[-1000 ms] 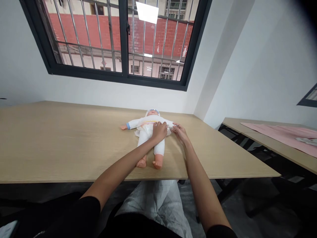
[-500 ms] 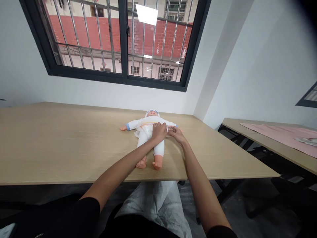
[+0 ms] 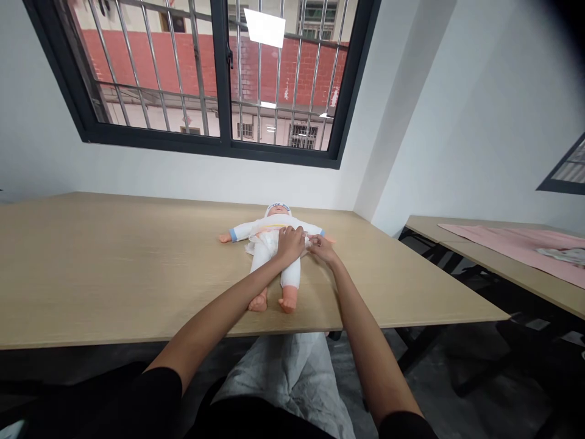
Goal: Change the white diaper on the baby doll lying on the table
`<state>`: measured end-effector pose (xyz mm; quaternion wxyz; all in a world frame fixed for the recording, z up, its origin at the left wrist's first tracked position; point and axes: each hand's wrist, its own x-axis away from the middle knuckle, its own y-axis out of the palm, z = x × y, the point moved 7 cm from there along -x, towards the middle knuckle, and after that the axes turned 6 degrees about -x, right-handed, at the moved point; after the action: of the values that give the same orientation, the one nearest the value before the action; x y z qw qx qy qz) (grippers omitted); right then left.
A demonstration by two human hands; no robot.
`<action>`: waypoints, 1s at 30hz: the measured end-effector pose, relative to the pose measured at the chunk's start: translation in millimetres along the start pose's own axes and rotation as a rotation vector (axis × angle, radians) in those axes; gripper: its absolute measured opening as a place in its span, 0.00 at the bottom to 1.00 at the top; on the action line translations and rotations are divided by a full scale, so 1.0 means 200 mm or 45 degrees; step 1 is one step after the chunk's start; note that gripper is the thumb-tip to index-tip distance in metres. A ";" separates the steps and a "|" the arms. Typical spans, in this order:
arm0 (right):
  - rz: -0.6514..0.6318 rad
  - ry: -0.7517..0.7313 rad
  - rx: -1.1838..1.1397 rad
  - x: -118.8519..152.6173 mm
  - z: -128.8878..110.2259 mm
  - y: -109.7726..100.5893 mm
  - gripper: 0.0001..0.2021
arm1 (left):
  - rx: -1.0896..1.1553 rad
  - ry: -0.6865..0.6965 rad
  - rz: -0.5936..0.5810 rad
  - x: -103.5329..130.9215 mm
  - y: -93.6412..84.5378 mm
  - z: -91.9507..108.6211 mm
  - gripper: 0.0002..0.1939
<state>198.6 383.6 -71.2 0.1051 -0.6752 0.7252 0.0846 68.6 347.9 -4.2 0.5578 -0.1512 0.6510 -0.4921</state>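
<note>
A baby doll [image 3: 289,277] in white clothes with blue cuffs and a white cap lies on its back, feet toward me. Around its hips sits a white diaper [image 3: 251,245], partly hidden by my arm and hands. My left hand [image 3: 290,244] rests on the diaper's front at the doll's waist, fingers curled on its edge. Just right of it, at the doll's hip, my right hand [image 3: 322,249] pinches the side of the diaper. What exactly lies between the fingertips is too small to make out.
The doll lies on a light wooden table [image 3: 137,262], close to its front edge. A barred window [image 3: 223,146] is in the wall behind. To the right stands a second table [image 3: 425,228] with a pink cloth [image 3: 493,244] and a whitish piece of fabric on it.
My right hand's fingers have drawn in slightly closer to the diaper's side. The left hand stays on the waist. The whole view has shifted a little.
</note>
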 end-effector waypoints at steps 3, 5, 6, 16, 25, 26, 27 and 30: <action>0.040 -0.004 0.012 -0.01 0.00 -0.02 0.13 | -0.005 -0.008 -0.010 0.00 0.00 0.00 0.09; 0.052 -0.014 0.017 -0.01 0.00 -0.03 0.12 | -0.007 -0.008 -0.012 0.00 0.00 0.00 0.10; 0.053 -0.023 0.019 -0.02 0.00 -0.03 0.12 | -0.008 -0.008 -0.011 0.00 0.00 0.00 0.10; 0.034 -0.086 -0.103 -0.03 -0.03 -0.05 0.13 | -0.033 0.020 0.020 0.01 -0.01 0.00 0.10; 0.096 -0.179 -0.268 -0.02 -0.07 -0.06 0.14 | -0.021 0.017 0.013 0.01 -0.01 0.00 0.11; 0.134 -0.187 -0.308 -0.02 -0.09 -0.06 0.12 | -0.020 0.017 0.015 0.01 -0.01 0.00 0.11; 0.176 -0.195 -0.368 -0.01 -0.11 -0.07 0.10 | -0.021 0.019 0.018 0.01 -0.01 0.00 0.10; 0.211 -0.186 -0.646 0.02 -0.17 -0.07 0.10 | -0.030 0.027 0.031 0.00 0.00 0.00 0.11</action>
<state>210.1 370.7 -39.8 -0.0226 -0.6105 0.7239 0.3205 68.2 347.6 -4.4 0.5551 -0.1444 0.6644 -0.4792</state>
